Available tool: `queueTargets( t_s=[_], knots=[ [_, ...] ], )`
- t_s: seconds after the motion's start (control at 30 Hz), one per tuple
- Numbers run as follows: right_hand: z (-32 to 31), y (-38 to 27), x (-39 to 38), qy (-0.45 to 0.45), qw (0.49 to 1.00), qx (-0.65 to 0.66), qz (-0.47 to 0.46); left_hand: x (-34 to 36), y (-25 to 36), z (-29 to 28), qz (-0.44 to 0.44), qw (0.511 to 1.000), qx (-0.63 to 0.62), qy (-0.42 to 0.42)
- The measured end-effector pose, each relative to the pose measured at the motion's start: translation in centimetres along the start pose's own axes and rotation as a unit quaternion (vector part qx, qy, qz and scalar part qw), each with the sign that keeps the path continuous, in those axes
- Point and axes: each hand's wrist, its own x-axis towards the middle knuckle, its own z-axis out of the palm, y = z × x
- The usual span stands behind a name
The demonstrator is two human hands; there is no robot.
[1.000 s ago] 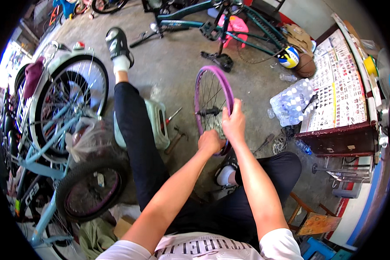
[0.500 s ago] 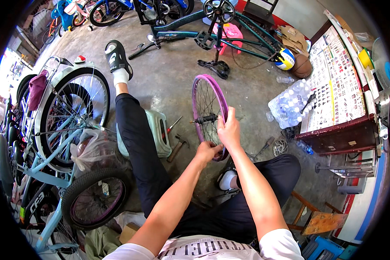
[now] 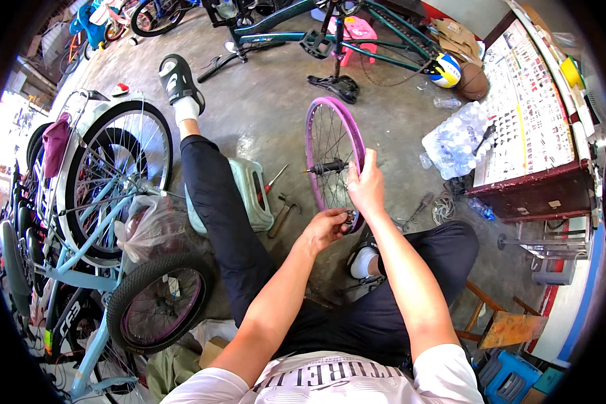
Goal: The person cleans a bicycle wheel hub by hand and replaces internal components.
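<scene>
Between the outstretched left leg (image 3: 222, 215) and the bent right leg (image 3: 438, 259), holds a purple wheel (image 3: 327, 167) roughly upright above the concrete floor (image 3: 276, 121). Clasps the right side of the rim (image 3: 350, 120) in the right grip (image 3: 366, 185), closed firmly by the look of it, with fingers wrapped outside and thumb laid inward toward the hub (image 3: 333, 165). Curls the left grip (image 3: 326, 227) almost closed at the lower rim, beside a small dark bit (image 3: 350, 216); cannot identify that bit, nor tell a real pinch from a light touch.

Seems only partway along, judging by the wheel alone: has the hub seated and spokes strung out to the rim, but shows no tyre around the outside. Looks unfinished at the lower rim too, with the left grip busy there. Cannot judge spoke tension or trueness.

Looks bright purple around the band, with thin dark spokes, a thick black hub and a brassy axle tip poking out leftward. Appears as a narrow oval from above, without any obvious dent.

Leaves a screwdriver (image 3: 269, 184) and a hammer (image 3: 281, 218) out of hand on the floor to the left, near a pale green container (image 3: 249, 192).
</scene>
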Motion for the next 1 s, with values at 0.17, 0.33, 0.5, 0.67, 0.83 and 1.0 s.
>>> queueTargets(
  t_s=[0.17, 0.33, 0.5, 0.67, 0.83, 1.0],
  knots=[
    [0.4, 0.0, -0.8, 0.009, 1.000, -0.008, 0.021, -1.2, 0.6, -0.4, -0.012, 0.996, 0.079, 0.028],
    [0.9, -1.0, -2.4, 0.023, 0.999, -0.028, 0.021, -2.2, 0.4, -0.9, -0.022, 0.988, 0.135, 0.073],
    [1.3, -1.5, -3.4, 0.028, 0.999, -0.015, 0.021, -1.9, -0.1, -1.3, -0.015, 0.979, 0.168, 0.111],
    [1.3, -1.1, -4.2, 0.036, 0.998, -0.029, 0.048, -2.8, -0.4, 0.3, -0.003, 0.946, 0.257, 0.196],
    [0.7, -0.7, -3.8, 0.039, 0.997, 0.024, 0.065, -2.1, 0.4, 0.3, 0.004, 0.925, 0.321, 0.202],
    [-0.3, -0.1, -3.1, -0.006, 0.995, 0.049, 0.081, -0.6, 0.7, 0.5, -0.025, 0.931, 0.312, 0.187]
  ],
)
